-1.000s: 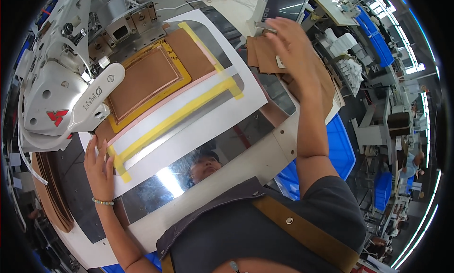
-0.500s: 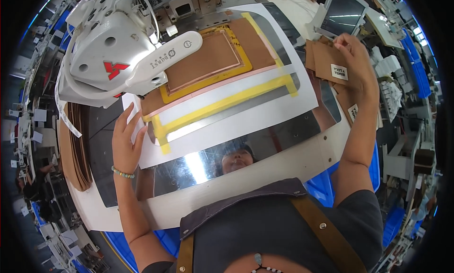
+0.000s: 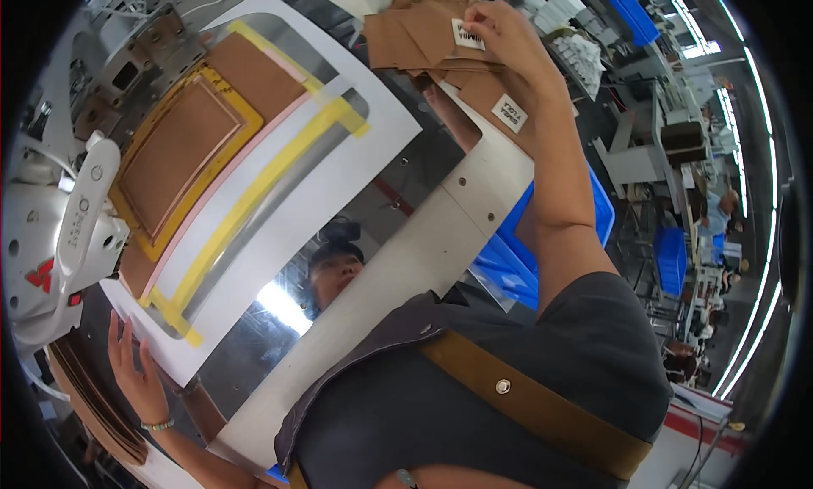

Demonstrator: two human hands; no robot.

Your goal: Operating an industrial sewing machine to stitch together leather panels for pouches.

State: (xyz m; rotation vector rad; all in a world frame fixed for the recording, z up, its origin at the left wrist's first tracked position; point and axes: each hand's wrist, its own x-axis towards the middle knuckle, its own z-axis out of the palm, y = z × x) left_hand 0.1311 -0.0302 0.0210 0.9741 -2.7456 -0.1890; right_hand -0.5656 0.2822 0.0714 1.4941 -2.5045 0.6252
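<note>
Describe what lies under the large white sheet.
A dark, reflective plate shows past the white sheet's edge nearest the person, and seems to run beneath it. Whatever else may be directly under the sheet is covered and cannot be seen.

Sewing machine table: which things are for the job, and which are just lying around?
Likely for the job:
- brown pieces, some with white labels, at the right hand
- white sheet, its lower corner near the left hand
- yellow frame
- white sewing machine

Probably just lying around:
- blue bin on the right
- white pile in the background
</note>
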